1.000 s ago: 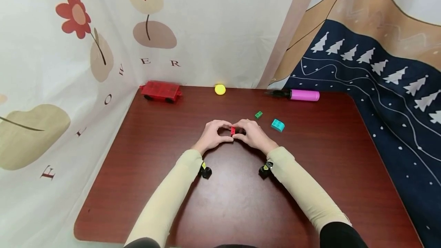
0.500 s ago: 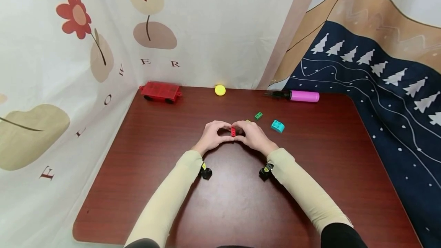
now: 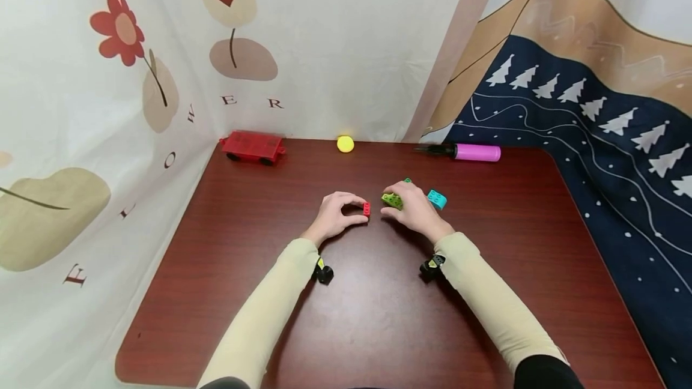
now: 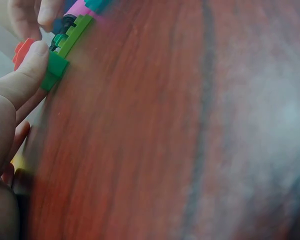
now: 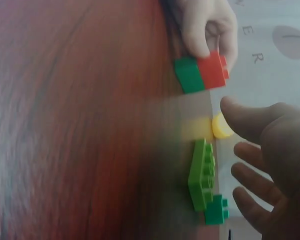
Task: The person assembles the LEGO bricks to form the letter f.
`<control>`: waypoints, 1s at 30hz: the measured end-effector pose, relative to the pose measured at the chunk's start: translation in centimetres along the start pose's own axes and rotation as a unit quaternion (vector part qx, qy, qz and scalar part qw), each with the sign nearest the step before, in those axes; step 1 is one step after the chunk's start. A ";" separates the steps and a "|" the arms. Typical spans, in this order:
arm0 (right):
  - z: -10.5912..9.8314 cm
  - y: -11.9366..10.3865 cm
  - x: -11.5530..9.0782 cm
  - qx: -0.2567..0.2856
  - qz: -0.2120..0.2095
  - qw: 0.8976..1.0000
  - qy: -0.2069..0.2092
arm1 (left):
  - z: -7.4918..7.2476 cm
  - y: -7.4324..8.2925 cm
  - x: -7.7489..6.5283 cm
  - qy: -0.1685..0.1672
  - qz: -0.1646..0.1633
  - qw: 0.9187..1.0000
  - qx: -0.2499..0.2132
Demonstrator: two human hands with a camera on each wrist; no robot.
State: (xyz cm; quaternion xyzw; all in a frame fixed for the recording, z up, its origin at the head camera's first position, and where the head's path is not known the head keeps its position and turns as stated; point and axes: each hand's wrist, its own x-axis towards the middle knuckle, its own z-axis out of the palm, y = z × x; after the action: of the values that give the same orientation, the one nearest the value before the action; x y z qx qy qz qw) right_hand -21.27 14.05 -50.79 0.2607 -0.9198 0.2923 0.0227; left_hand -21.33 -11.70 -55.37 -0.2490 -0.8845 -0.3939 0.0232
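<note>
- Red wheeled toy (image 3: 251,146), just the one, at the table's (image 3: 346,317) back edge, ten o'clock from the red brick (image 3: 366,209).
- Left hand (image 3: 332,215), one of two: forearm comes in from about seven o'clock, thumb and fingertips pinching that red brick.
- Yellow round thing (image 3: 345,144), one, back edge again, eleven o'clock from the brick.
- The pinched piece is a stack of two, red on top of a dark green brick (image 4: 55,71), at the left fingertips. Red one's long axis runs twelve to six, studs up. Can't tell if the stack touches the table.
- Right hand (image 3: 413,212): forearm from between four and five, fingers aimed around ten, thumb and fingers parted, nothing gripped.
- Lime brick (image 3: 391,200), one, near those parted fingers. Long axis looks roughly ten to four, partly covered.
- Small green brick (image 3: 408,180), one, mostly hidden behind the right hand.
- Turquoise brick (image 3: 437,199), one, three o'clock, studs up. Five bricks total.
- Pink cylinder (image 3: 477,152), one, two o'clock, black end pointing to nine.
</note>
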 end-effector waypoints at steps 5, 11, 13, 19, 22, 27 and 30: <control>-0.2 0.9 -0.1 -0.015 0.043 0.999 -0.005 | 0.0 -0.1 -0.2 -0.006 -0.015 1.000 0.005; 0.0 1.0 0.2 -0.046 0.090 0.995 -0.027 | 0.0 -0.2 0.0 -0.009 -0.021 1.000 0.003; 0.1 0.9 0.3 -0.059 0.103 0.992 -0.033 | 0.0 -0.3 0.1 -0.007 -0.017 1.000 0.002; 0.4 0.6 0.4 -0.078 0.123 0.988 -0.041 | 0.0 0.0 0.0 -0.004 -0.008 1.000 0.002; 0.4 0.6 0.5 -0.078 0.126 0.988 -0.039 | 0.0 0.1 0.1 -0.003 -0.005 1.000 -0.001; 0.5 0.8 0.6 -0.072 0.125 0.989 -0.034 | 0.0 0.1 0.1 0.000 -0.008 1.000 0.001; 0.6 0.9 0.5 -0.068 0.124 0.989 -0.035 | 0.0 0.1 0.0 -0.003 -0.011 1.000 0.003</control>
State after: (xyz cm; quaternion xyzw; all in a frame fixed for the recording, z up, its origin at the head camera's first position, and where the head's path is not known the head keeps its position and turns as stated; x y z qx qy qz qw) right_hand -22.09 14.14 -51.63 0.1522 -0.9631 0.2203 -0.0280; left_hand -21.27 -11.62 -55.26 -0.2408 -0.8883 -0.3906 0.0168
